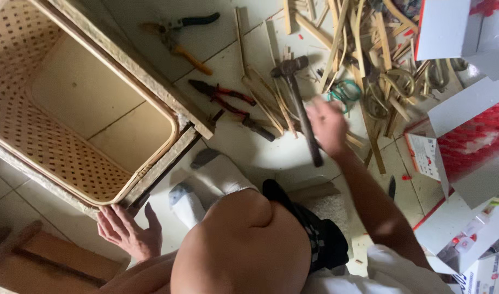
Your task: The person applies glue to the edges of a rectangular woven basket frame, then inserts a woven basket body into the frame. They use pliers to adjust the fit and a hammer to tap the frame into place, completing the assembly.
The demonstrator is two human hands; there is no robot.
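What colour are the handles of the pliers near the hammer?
Red handles on the pliers, clearest in the head view.

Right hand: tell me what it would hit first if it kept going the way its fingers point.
The right hand points up-left across the floor, beside the hammer. Straight on, it would probably meet the hammer's handle first, then the loose cane strips. The hand is blurred, so this is uncertain.

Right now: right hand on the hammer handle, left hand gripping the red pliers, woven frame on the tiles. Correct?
One error. The left hand isn't on the red pliers; it rests flat on the tiles at the woven frame corner, and the pliers lie untouched. The head view shows it. Right hand on the hammer handle and the frame on the tiles are correct.
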